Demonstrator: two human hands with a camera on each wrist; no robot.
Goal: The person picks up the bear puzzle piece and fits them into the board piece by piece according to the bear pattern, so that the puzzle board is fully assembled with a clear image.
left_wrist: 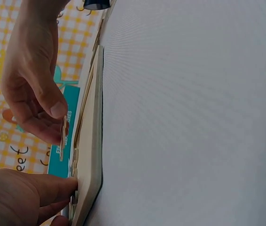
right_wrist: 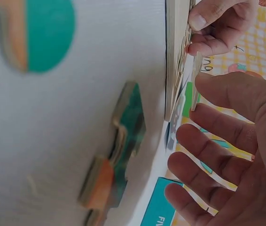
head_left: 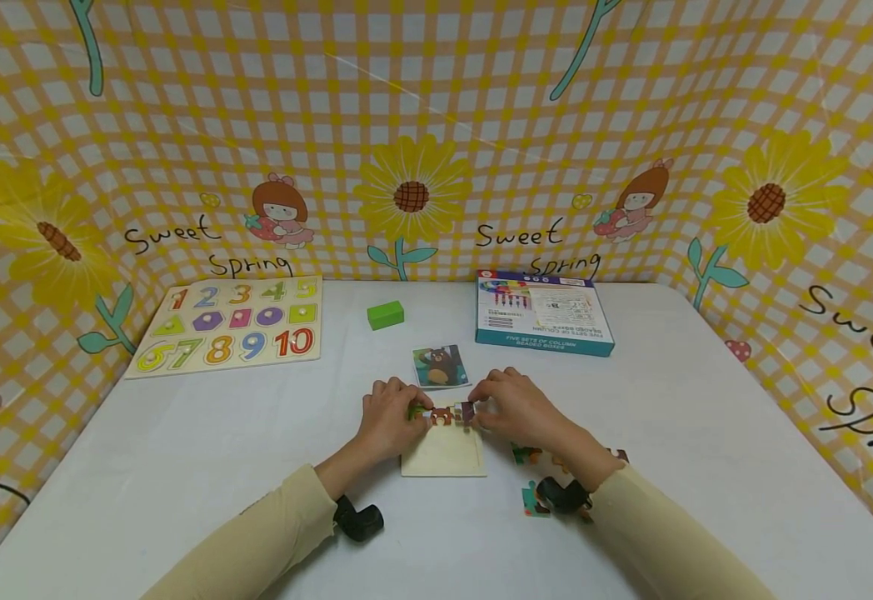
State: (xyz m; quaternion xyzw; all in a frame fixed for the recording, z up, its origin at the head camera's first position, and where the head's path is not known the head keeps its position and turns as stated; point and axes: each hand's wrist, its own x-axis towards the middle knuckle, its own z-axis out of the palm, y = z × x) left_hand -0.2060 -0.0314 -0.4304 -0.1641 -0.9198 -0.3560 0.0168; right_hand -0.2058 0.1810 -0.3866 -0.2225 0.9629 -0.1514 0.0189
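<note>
Board (head_left: pixel 442 456): sq., smooth pale wood.
L hand (head_left: pixel 395 423): pinching jigsaw pc (head_left: pixel 416 412) at its 11 o'clock.
R hand (head_left: pixel 521 410): pinching 2nd pc (head_left: pixel 467 412), approx. 1 o'clock.
Loose pcs (head_left: pixel 531 502): tabbed, thick-edged, 4 o'clock.

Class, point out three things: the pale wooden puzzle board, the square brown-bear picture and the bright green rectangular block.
Pale wooden puzzle board (head_left: pixel 442 452): head view, on its bare lower part.
Square brown-bear picture (head_left: pixel 441 367): head view, on the printed bear.
Bright green rectangular block (head_left: pixel 387 318): head view, on its front side.
</note>
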